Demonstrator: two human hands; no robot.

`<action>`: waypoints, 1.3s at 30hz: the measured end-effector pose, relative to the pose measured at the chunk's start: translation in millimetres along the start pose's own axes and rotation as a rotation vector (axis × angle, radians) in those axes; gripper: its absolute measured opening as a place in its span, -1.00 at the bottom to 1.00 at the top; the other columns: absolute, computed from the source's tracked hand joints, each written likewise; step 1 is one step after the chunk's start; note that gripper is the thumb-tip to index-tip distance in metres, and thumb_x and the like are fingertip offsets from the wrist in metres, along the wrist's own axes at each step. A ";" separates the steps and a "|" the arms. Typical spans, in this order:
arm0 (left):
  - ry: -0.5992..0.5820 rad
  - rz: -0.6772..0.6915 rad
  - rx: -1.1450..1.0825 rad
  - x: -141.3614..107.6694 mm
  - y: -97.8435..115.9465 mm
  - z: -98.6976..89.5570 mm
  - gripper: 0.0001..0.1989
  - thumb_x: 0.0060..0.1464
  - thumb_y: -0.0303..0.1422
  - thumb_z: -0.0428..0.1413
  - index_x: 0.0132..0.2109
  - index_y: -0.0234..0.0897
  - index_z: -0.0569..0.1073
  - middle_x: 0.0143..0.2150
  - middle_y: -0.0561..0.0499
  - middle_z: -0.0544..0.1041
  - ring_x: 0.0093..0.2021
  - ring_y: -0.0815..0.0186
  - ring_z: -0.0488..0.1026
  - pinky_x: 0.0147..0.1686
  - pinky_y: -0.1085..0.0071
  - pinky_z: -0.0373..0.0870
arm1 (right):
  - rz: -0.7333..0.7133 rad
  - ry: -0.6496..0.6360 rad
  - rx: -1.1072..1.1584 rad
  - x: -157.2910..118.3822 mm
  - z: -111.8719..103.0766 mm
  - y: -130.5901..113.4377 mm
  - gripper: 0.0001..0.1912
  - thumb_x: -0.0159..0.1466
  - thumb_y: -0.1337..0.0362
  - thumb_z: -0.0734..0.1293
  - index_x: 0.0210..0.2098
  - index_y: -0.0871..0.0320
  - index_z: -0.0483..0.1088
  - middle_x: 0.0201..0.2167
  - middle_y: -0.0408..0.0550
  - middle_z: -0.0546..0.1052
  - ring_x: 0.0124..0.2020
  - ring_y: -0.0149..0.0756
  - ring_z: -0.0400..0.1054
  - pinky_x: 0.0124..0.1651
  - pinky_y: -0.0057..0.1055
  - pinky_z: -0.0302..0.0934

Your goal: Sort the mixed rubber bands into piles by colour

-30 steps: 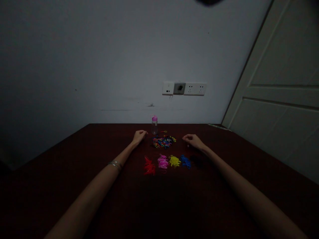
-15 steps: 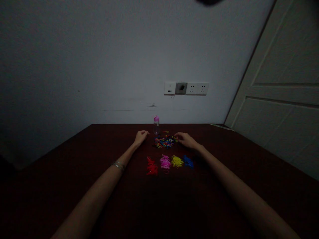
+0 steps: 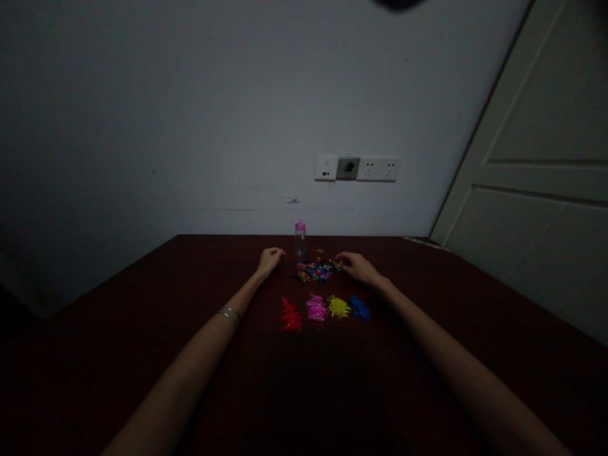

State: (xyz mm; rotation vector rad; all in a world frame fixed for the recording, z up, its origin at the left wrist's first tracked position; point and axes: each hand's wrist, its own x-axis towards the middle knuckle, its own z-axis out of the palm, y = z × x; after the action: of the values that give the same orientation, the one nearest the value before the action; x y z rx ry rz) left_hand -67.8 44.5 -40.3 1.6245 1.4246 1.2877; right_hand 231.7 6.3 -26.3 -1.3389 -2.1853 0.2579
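A mixed heap of small coloured rubber bands (image 3: 315, 271) lies toward the far side of the dark table. My right hand (image 3: 356, 266) rests at the heap's right edge, fingertips bent together and touching the bands; what they pinch, if anything, is too small to tell. Left of the heap, apart from it, my left hand (image 3: 270, 260) lies with curled fingers, and their contents are hidden. Nearer to me sit sorted piles in a row: red bands (image 3: 291, 316), pink bands (image 3: 316, 308), yellow bands (image 3: 339, 307) and blue bands (image 3: 360, 308).
A clear bottle with a pink cap (image 3: 300, 239) stands upright behind the heap. One yellow loop (image 3: 320, 251) lies beside it. The wall behind carries sockets and switches (image 3: 358, 168). A pale door (image 3: 532, 164) is on the right. The dark red table (image 3: 304, 380) reaches the wall.
The whole view has shifted very slightly. My right fingers have moved only a little at the heap's edge; my left hand stays in place with its fingers curled.
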 end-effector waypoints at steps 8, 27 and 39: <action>-0.006 -0.032 -0.064 -4.8 5.9 -0.7 -0.73 -0.09 -0.26 -0.04 -0.42 -0.40 0.42 -0.77 0.17 0.14 -0.73 0.52 0.05 -0.69 0.57 -0.05 | 0.063 0.014 0.232 2.4 -8.6 7.7 -0.69 -0.01 0.40 0.25 -0.22 0.20 0.36 -0.43 -0.09 0.48 -0.41 -0.39 0.33 -0.32 -0.50 0.19; -0.093 0.049 -0.010 -3.9 6.1 -0.5 -0.68 -0.10 -0.21 -0.04 -0.45 -0.41 0.43 -0.76 0.16 0.17 -0.72 0.51 0.09 -0.67 0.56 -0.02 | 0.092 -0.700 0.574 -4.4 -41.5 -56.0 -0.69 -0.06 0.37 0.31 -0.27 0.21 0.43 -0.40 -0.02 0.51 -0.40 -0.36 0.37 -0.49 -0.52 0.19; -0.210 0.080 0.100 -4.1 8.4 2.0 -0.78 -0.23 -0.32 0.07 -0.46 -0.43 0.47 -0.66 0.08 0.33 -0.64 0.49 0.17 -0.61 0.55 0.07 | 0.232 -0.239 0.547 -6.3 -25.6 -9.7 -0.74 0.02 0.16 0.29 -0.41 0.26 0.39 -0.52 -0.09 0.44 -0.59 -0.51 0.23 -0.58 -0.58 0.07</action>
State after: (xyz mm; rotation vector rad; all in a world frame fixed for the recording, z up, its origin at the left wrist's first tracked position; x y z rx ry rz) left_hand -62.7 38.9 -34.5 1.8410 1.3244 1.0671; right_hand 240.6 -7.0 -3.3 -1.2805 -1.9275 1.0677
